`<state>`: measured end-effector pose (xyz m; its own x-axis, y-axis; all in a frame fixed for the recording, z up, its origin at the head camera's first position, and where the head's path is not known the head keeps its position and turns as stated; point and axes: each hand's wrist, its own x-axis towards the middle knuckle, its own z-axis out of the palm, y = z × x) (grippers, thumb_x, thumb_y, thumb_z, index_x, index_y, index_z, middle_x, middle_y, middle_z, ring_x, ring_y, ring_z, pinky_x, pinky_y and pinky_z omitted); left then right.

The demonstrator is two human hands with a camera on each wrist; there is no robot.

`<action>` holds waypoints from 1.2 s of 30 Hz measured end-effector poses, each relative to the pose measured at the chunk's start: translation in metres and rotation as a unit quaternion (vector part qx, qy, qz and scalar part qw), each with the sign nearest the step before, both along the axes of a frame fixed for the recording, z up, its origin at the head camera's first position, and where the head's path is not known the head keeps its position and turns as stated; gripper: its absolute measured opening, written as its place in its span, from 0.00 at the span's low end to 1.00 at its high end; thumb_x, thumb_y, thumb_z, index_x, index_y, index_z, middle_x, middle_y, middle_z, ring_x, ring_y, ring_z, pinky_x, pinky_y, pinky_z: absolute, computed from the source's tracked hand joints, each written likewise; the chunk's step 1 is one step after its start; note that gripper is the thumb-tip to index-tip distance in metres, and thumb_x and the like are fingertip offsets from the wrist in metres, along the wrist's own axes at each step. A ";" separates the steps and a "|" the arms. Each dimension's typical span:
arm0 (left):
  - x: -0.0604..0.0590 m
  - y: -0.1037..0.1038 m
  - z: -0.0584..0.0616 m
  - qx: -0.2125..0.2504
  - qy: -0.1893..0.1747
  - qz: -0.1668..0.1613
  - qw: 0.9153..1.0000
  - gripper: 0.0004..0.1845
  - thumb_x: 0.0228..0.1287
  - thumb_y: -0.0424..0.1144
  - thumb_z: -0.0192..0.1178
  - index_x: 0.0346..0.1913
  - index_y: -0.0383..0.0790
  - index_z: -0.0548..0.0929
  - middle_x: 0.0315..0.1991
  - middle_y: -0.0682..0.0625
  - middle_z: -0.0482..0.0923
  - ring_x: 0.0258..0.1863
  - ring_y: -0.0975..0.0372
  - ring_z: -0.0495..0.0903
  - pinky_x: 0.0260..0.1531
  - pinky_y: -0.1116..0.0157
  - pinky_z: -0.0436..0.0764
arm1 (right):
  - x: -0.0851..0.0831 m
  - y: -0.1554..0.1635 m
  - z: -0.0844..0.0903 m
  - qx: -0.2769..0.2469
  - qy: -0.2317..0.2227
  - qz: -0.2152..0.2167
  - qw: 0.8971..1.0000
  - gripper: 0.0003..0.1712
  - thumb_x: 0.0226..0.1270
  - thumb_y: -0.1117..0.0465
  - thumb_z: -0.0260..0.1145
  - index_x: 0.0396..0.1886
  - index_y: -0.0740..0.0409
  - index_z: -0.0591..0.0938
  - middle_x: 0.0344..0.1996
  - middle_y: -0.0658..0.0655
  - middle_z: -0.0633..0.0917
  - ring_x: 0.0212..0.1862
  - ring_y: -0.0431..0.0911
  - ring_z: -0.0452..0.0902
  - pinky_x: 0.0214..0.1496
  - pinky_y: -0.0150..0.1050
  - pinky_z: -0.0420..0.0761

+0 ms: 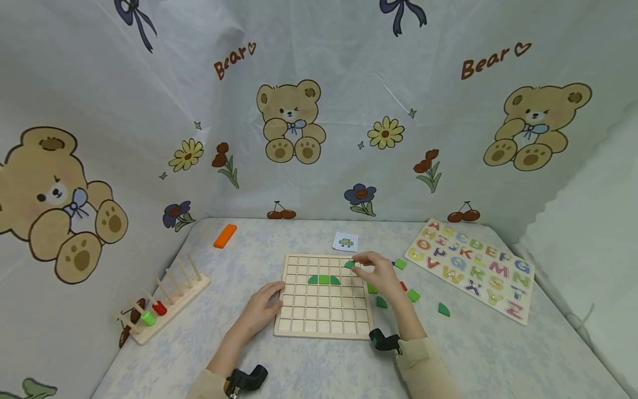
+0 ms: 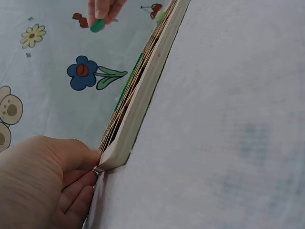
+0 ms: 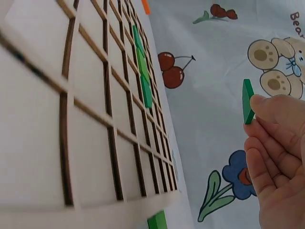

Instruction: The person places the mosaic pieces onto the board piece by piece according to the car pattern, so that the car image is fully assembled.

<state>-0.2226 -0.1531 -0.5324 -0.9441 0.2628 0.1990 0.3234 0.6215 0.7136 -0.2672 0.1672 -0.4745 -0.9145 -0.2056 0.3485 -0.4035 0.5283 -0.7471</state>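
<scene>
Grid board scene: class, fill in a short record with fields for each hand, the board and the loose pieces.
Left hand: rests against the grid board's left edge
Right hand: fingers pinch a green tile above the board's upper right corner
On board: green pieces in a row
Loose pieces: right of the board
Far right: alphabet puzzle

Pale, faintly mottled table (image 1: 319, 366) with the items lying on it: at centre, a wooden grid board (image 1: 324, 318); behind it, a small picture card (image 1: 345, 241); far left, an orange block (image 1: 225, 235); front left, a wooden peg rack (image 1: 166, 302) bearing rings; right, an alphabet puzzle board (image 1: 473, 267); between the two boards, loose green pieces (image 1: 443, 310) and one red piece (image 1: 403, 286).
</scene>
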 end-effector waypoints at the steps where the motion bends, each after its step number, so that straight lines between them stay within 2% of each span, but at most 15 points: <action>1: 0.000 0.000 0.000 0.000 0.001 0.000 1.000 0.24 0.65 0.32 0.58 0.64 0.33 0.72 0.63 0.41 0.68 0.64 0.49 0.65 0.61 0.50 0.66 | 0.000 -0.005 0.001 -0.003 0.000 0.003 1.000 0.15 0.59 0.62 0.70 0.46 0.59 0.82 0.43 0.56 0.83 0.47 0.53 0.77 0.50 0.53 0.77; 9: -0.001 -0.002 0.000 -0.003 0.006 -0.007 1.000 0.24 0.65 0.32 0.57 0.64 0.32 0.71 0.63 0.40 0.67 0.64 0.48 0.65 0.60 0.50 0.66 | -0.001 -0.044 -0.002 -0.008 -0.028 0.025 0.999 0.14 0.59 0.62 0.70 0.45 0.59 0.83 0.42 0.51 0.83 0.46 0.49 0.77 0.51 0.48 0.77; 20: -0.001 -0.002 -0.001 -0.005 0.006 -0.011 1.000 0.24 0.66 0.33 0.57 0.64 0.33 0.71 0.64 0.40 0.67 0.64 0.49 0.65 0.61 0.50 0.66 | 0.001 -0.084 -0.011 -0.002 -0.061 0.067 0.996 0.15 0.61 0.60 0.68 0.47 0.59 0.82 0.43 0.51 0.82 0.48 0.49 0.76 0.50 0.44 0.78; 27: -0.002 -0.002 -0.002 0.007 0.005 -0.011 1.000 0.24 0.66 0.32 0.58 0.64 0.33 0.71 0.63 0.41 0.68 0.64 0.50 0.65 0.60 0.50 0.67 | 0.002 -0.095 -0.014 -0.002 -0.045 0.088 0.995 0.14 0.61 0.61 0.68 0.46 0.62 0.82 0.41 0.53 0.82 0.46 0.52 0.78 0.49 0.44 0.79; 32: -0.001 -0.002 -0.001 0.013 0.002 -0.009 1.000 0.24 0.65 0.32 0.58 0.64 0.34 0.71 0.63 0.42 0.68 0.64 0.50 0.65 0.61 0.51 0.67 | 0.002 -0.100 -0.019 -0.002 -0.046 0.088 0.995 0.14 0.61 0.61 0.68 0.45 0.61 0.82 0.40 0.53 0.82 0.45 0.53 0.78 0.47 0.45 0.79; 36: -0.001 -0.002 -0.001 0.010 0.004 -0.008 1.000 0.24 0.65 0.31 0.58 0.64 0.33 0.71 0.63 0.41 0.68 0.64 0.50 0.65 0.60 0.50 0.67 | 0.004 -0.104 -0.024 0.016 -0.039 0.085 0.995 0.13 0.61 0.61 0.69 0.44 0.60 0.82 0.40 0.53 0.82 0.43 0.51 0.78 0.45 0.42 0.79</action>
<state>-0.2235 -0.1551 -0.5335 -0.9383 0.2730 0.2125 0.3389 0.6025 0.7225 -0.2635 0.0631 -0.4983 -0.8899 -0.3690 0.2681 -0.4298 0.4812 -0.7640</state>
